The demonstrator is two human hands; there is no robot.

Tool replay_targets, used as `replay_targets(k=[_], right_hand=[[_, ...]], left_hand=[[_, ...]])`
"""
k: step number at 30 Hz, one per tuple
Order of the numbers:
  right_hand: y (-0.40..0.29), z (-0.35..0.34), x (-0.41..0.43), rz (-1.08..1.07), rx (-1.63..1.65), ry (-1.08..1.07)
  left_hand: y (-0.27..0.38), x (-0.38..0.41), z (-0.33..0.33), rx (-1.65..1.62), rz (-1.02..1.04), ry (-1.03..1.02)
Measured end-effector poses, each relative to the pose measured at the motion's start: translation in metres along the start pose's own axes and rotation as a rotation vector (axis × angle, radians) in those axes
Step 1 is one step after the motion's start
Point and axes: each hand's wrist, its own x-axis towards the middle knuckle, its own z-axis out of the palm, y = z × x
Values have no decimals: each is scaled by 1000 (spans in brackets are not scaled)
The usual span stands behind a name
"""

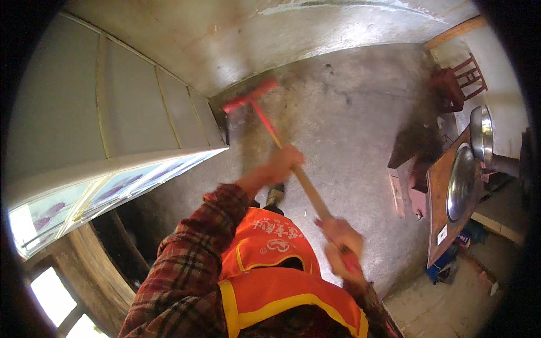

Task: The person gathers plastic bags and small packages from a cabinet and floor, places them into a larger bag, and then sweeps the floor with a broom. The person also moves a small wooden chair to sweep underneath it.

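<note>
A long-handled floor tool with a red T-shaped head (250,96) slants across the view. Its head is low over the concrete floor (359,126), close to the wall corner; blur hides whether it touches the floor, and whether it is a broom or a mop. My left hand (285,160) grips the shaft a little behind the red neck. Further back, my right hand (344,247) is closed around the handle near its red end. An orange apron (270,236) with yellow edging and white print covers my front. Part of one shoe (275,195) shows beyond it.
A pale panelled cabinet (135,97) with a floral front lines the left side. On the right, a brown tabletop (437,181) carries a round metal lid or basin (460,181); another metal basin (481,135) is beside it. A red-brown wooden chair (469,78) is by the wall.
</note>
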Motion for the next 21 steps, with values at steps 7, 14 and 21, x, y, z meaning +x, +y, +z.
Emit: replay_targets(k=[7,14,21], right_hand=[[14,11,13,61,-146,-293],[-116,-9,-5,105,-71,-13],[-24,61,-6,81,-6,66]], left_hand=[[-14,-40,22,30,-97,161],[125,-2,54,-293,-132,-180],[24,-33,-18,-21,-121,100]])
